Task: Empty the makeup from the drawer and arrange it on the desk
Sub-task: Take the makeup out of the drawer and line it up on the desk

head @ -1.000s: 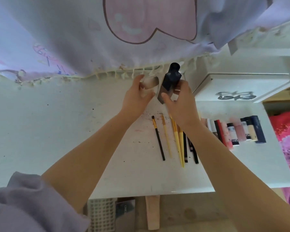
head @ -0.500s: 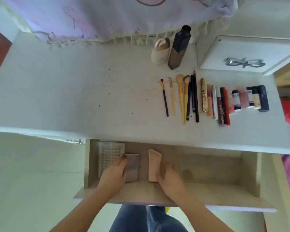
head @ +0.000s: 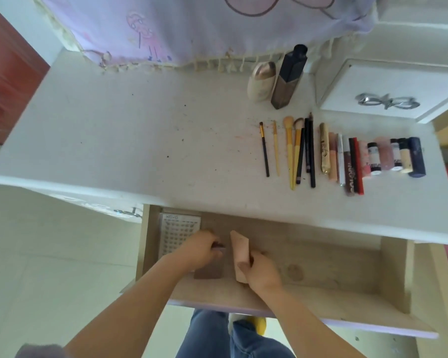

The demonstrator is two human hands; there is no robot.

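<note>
both my hands are down in the open drawer (head: pixel 347 270) at the six o'clock edge of the worktop (head: pixel 140 130). my left hand (head: pixel 197 250) has its grip curled over the top end of a flat brownish compact (head: pixel 210 270) that lies on the drawer floor; the fingertips are hidden, so how firmly i hold it is hard to tell. my right hand (head: pixel 260 271) is grasping a pale pink block (head: pixel 239 250), thumb on its near side and fingers wrapped round the far side, with the block's upper end pointing toward twelve o'clock. at nine o'clock of my left hand a clear tray of small dots (head: pixel 177 228) sits in the drawer's far left corner.

up on the worktop, toward one o'clock from my hands, a row of brushes and pencils (head: pixel 290 151) lies side by side, handles pointing at six o'clock. just at three o'clock of them is a tight row of tubes and lipsticks (head: pixel 367 158), touching one another. at twelve o'clock of the brushes a dark square bottle (head: pixel 289 78) stands beside a cream oval bottle (head: pixel 261 81), the two touching. a white box (head: pixel 388 86) sits at three o'clock of the bottles. a pale printed cloth (head: pixel 204 27) hangs along the far edge.
</note>
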